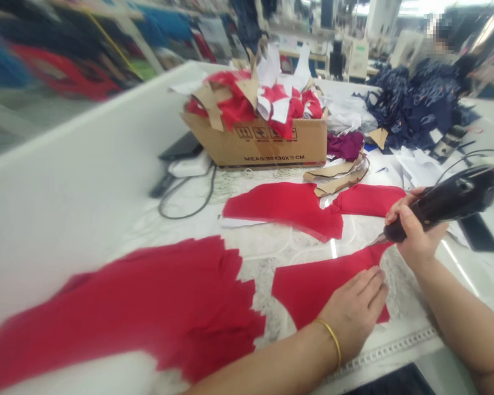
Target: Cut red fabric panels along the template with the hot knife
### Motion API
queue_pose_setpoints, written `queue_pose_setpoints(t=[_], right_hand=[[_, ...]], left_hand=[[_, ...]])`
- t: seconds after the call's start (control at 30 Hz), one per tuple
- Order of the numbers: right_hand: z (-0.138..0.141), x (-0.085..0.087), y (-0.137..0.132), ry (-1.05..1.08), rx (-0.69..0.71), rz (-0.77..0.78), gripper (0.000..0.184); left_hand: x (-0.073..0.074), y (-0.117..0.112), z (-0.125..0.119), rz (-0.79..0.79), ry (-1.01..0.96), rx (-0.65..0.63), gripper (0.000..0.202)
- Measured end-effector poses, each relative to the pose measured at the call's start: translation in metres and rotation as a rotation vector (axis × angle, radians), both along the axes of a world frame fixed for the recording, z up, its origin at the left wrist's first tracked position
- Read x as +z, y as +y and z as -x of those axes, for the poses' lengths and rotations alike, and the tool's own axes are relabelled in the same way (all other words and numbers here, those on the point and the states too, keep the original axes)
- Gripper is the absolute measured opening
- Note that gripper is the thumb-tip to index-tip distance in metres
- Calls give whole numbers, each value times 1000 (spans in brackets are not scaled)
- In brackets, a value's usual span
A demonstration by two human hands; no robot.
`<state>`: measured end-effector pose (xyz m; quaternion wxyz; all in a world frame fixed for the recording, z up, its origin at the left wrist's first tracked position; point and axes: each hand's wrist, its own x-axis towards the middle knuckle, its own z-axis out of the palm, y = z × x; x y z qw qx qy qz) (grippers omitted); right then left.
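My right grip (pixel 414 225) is clamped on a black cutter (pixel 448 200), its tip seemingly at the narrow end of the red cloth (pixel 321 291), which slants down-left beneath my open left grip (pixel 352 312).

This one camera sits on the person's head. It faces forward and down, near the left hand (pixel 354 312) and right hand (pixel 414 230).

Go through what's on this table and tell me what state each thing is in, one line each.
Left hand: open, pressed flat on the red fabric piece.
Red fabric piece: lying flat, pinned under the left hand.
Right hand: closed around the cutter's handle.
Black handheld electric cutter: held tilted, metal tip at the fabric's edge.
Cardboard box: open, overflowing with red fabric and paper scraps.
Large red fabric piece: spread out, edge jagged.
Navy printed fabric: loosely heaped.
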<state>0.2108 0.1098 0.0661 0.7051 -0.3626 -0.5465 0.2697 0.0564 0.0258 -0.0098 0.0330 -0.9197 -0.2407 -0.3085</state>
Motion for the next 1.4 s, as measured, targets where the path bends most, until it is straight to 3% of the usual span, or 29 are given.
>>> queue_pose_setpoints(t=[0.17, 0.4, 0.5, 0.67, 0.83, 0.97, 1.1, 1.2, 1.3, 1.4], right_hand=[[2, 0, -1, -4, 1, 7, 11], [-10, 5, 10, -33, -172, 14, 28], [-16, 8, 17, -31, -254, 18, 29], [-18, 8, 22, -31, -279, 57, 27], [-19, 6, 23, -115, -396, 113, 19], [-20, 9, 24, -26, -330, 50, 21], [-22, 11, 23, 7, -298, 9, 29], [-24, 7, 23, -61, -335, 20, 29], [-22, 4, 24, -117, -374, 28, 30], [-20, 5, 23, -154, -388, 3, 29]], left_hand=[[-3, 0, 1, -4, 18, -11, 33], [-8, 1, 4, -10, 50, -27, 37], [-10, 2, 5, -2, 69, -49, 38], [-10, 2, 7, -23, 76, -41, 39], [-1, 4, 6, -54, 3, -56, 39], [16, 12, 18, -67, -37, 46, 31], [31, 27, 56, 33, 91, 257, 22], [33, 37, 88, 160, 188, 364, 15], [31, 38, 104, 322, 181, 408, 12], [36, 27, 102, 478, 95, 370, 19]])
